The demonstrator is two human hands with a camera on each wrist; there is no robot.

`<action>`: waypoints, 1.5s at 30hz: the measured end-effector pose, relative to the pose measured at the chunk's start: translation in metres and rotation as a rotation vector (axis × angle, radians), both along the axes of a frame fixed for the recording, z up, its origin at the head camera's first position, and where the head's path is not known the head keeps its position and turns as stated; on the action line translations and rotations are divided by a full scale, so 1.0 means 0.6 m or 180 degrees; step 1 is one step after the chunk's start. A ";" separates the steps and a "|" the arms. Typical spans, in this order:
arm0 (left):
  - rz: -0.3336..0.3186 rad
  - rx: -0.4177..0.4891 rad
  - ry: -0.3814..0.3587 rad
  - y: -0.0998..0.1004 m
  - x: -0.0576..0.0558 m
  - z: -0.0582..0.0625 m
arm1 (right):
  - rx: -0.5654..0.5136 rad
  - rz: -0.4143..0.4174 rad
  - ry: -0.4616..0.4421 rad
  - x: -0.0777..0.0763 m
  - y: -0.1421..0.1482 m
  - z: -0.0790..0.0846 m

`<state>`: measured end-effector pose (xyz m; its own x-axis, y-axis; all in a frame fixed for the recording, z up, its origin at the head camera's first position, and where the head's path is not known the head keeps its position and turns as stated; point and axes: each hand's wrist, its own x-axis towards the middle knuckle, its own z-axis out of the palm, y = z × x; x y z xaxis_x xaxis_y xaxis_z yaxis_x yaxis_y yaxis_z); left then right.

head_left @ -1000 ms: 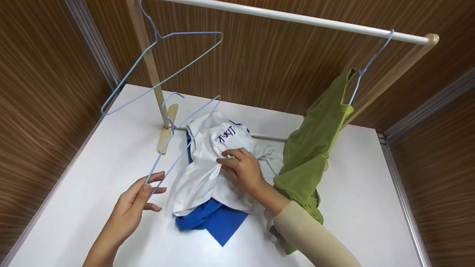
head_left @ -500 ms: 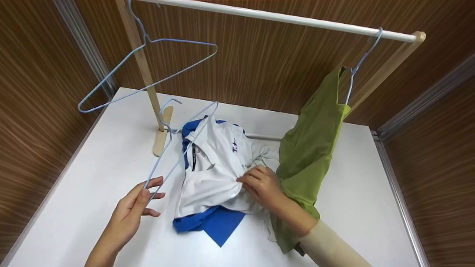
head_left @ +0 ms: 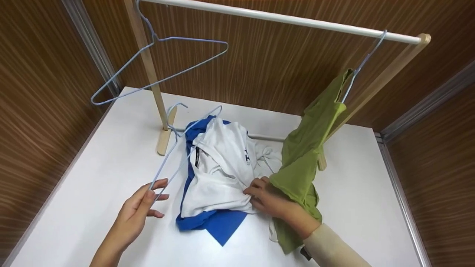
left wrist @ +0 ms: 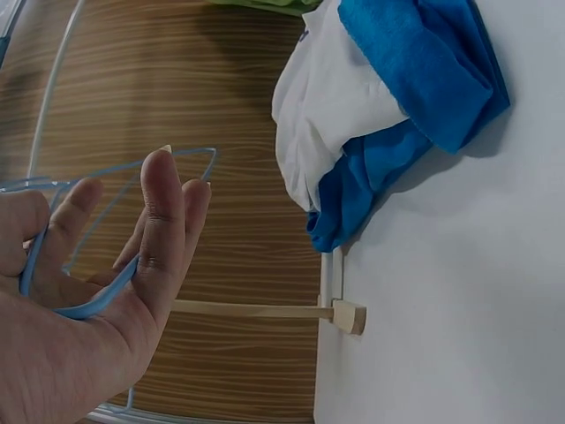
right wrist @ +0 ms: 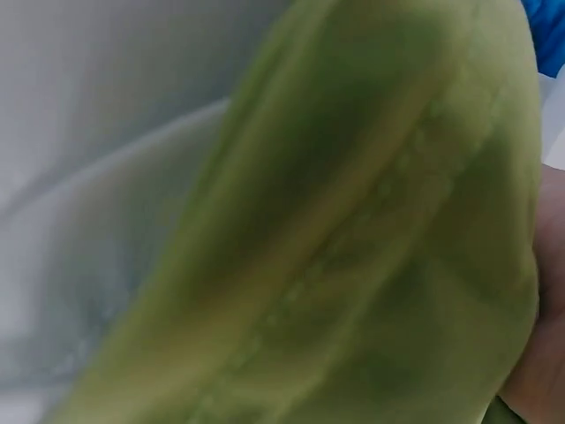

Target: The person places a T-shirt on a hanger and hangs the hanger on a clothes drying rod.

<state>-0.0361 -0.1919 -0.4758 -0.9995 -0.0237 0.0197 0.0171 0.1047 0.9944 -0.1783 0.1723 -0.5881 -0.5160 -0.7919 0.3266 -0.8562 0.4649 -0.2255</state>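
Observation:
My left hand (head_left: 131,211) holds a light-blue wire hanger (head_left: 165,159) by one end, between thumb and fingers. The hanger's hook and far end reach over toward the clothes. In the left wrist view the blue wire (left wrist: 99,305) crosses the palm. A white T-shirt (head_left: 226,148) with dark print lies crumpled on top of a blue garment (head_left: 226,224). At the shirt's lower right, my right hand (head_left: 269,198) pinches its fabric. A hanging green garment (head_left: 304,148) touches the right forearm area and, in the right wrist view, hides most of that hand (right wrist: 546,327).
A white rail (head_left: 274,18) on wooden posts spans the back. One bare blue hanger (head_left: 189,68) hangs at its left, and the green garment's hanger (head_left: 365,61) at its right. More white cloth (head_left: 267,154) lies behind the shirt. Brown wood-grain panels (head_left: 237,74) enclose the white table (head_left: 356,185).
My right hand has drawn the shirt's fabric down and to the right, so its neck opening with a dark label now shows. My left hand and its hanger stay almost in place.

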 end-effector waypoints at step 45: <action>-0.0026 0.0014 -0.0138 -0.003 0.007 -0.025 | 0.0014 -0.1020 -0.0930 -0.092 -0.158 0.026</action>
